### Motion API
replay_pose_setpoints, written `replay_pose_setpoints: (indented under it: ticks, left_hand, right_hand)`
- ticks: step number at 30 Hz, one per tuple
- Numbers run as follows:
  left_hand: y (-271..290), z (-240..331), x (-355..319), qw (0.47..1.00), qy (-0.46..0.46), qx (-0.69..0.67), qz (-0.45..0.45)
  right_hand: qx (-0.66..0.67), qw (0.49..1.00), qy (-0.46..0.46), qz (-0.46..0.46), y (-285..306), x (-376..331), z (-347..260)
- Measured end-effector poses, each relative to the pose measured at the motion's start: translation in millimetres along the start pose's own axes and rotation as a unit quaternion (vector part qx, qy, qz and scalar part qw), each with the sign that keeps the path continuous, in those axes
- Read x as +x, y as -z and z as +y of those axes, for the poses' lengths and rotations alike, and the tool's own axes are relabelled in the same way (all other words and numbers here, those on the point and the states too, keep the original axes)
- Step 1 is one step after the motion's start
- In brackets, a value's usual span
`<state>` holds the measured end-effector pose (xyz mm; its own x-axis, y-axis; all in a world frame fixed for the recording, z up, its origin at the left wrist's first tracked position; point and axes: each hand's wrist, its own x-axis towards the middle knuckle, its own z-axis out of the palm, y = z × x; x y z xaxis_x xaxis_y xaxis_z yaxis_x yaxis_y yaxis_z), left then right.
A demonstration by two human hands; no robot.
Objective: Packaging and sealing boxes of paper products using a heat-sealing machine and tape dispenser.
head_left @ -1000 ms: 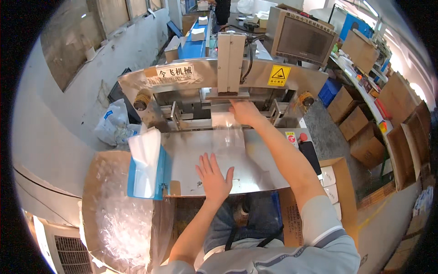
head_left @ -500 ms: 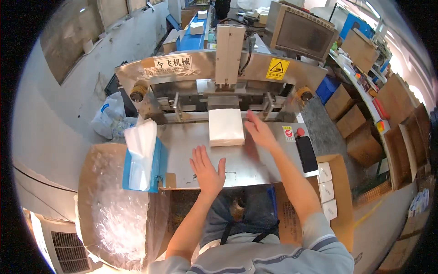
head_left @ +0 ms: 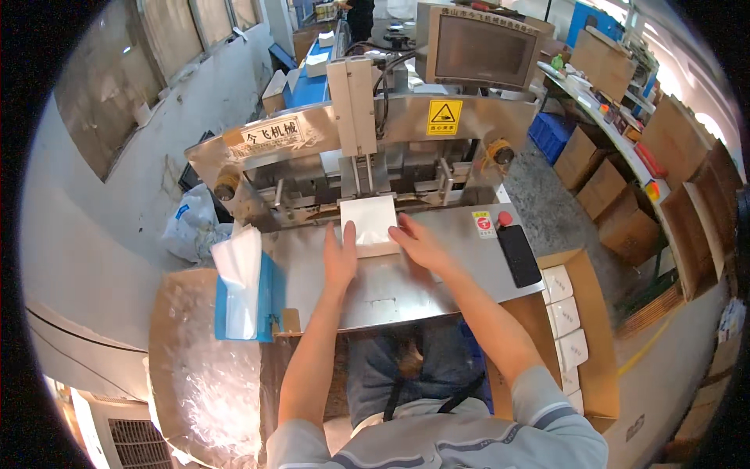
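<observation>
A worker at a bench machine brings two bare hands to a squarish white block that lies on the steel table, just in front of the machine's upright grey column and beneath the steel crossbar. The left hand stands along the block's left side, its fingers long and pointing away from the worker; the right hand meets the opposite side, fingertips at the edge and thumb toward the near corner. Neither is clenched, and the picture does not show whether they press firmly enough to grip or merely flank the sides. The block sits flat, its top pale and smooth, and appears to be a stack of soft paper; whether film covers it cannot be told. It is likely light for its bulk, with little weight to resist a push, yet soft enough to dent at the corners if pinched. If bare, its layers could slide over one another; if wrapped, its skin would probably be slick. The surest hold looks to be flat palms low on the two opposite sides, with even, gentle pressure that keeps the stack square, rather than fingertips on the top sheet. To the left, white plastic sheets stand in a blue holder; to the right, a black phone lies near a red button.
</observation>
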<state>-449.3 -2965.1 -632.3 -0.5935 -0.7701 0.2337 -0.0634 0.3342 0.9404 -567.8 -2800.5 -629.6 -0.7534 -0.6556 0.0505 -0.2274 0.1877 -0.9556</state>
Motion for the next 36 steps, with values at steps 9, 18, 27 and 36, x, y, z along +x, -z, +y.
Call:
replay_pose_setpoints:
  ticks: [9,18,27,36]
  left_hand:
    - [7.0,1.3,11.3,0.993,0.096,-0.038,-0.049]
    - [17.4,69.2,-114.2,0.889,-0.407,0.18,-0.106]
    - [3.9,68.2,-139.8,0.922,-0.307,0.027,-0.233]
    - [-9.5,-16.4,45.9,0.994,0.057,0.082,-0.051]
  right_hand:
    - [0.108,0.992,0.047,-0.042,-13.3,-6.9,-17.2]
    - [0.261,0.943,-0.203,-0.049,59.2,-66.8,-39.1]
    - [0.155,0.974,-0.156,-0.053,68.8,-106.4,-16.7]
    - [0.28,0.954,-0.098,0.046,74.7,-139.1,4.2]
